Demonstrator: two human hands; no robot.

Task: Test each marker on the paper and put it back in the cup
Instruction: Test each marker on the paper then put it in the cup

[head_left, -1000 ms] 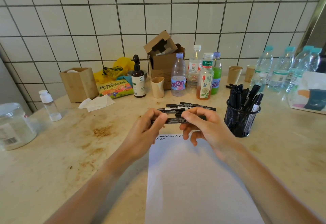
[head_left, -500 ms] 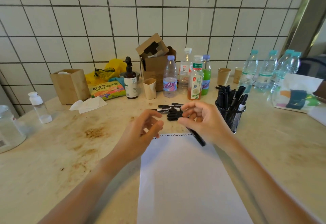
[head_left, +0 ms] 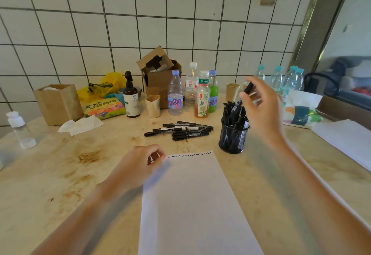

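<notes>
A white sheet of paper [head_left: 192, 204] lies in front of me with a row of short black squiggles along its top edge. My left hand [head_left: 138, 166] rests curled at the paper's top left corner; something small and dark shows between its fingers, too unclear to name. My right hand [head_left: 261, 110] is raised above the black mesh cup [head_left: 232, 138] and grips a black marker [head_left: 242, 98] tilted, tip end down among the markers standing in the cup. Several loose black markers [head_left: 180, 130] lie on the table left of the cup.
Bottles [head_left: 192, 94], a pump bottle [head_left: 131, 100], paper cups [head_left: 153, 106], a cardboard box [head_left: 158, 74] and a wooden box [head_left: 58, 102] line the tiled wall. Water bottles [head_left: 281, 80] and a tissue pack [head_left: 301, 110] stand at the right. Another sheet [head_left: 347, 140] lies far right.
My right hand has carried the marker from over the paper's top up and right to the mesh cup. My left hand has dropped to the paper's top left corner.
</notes>
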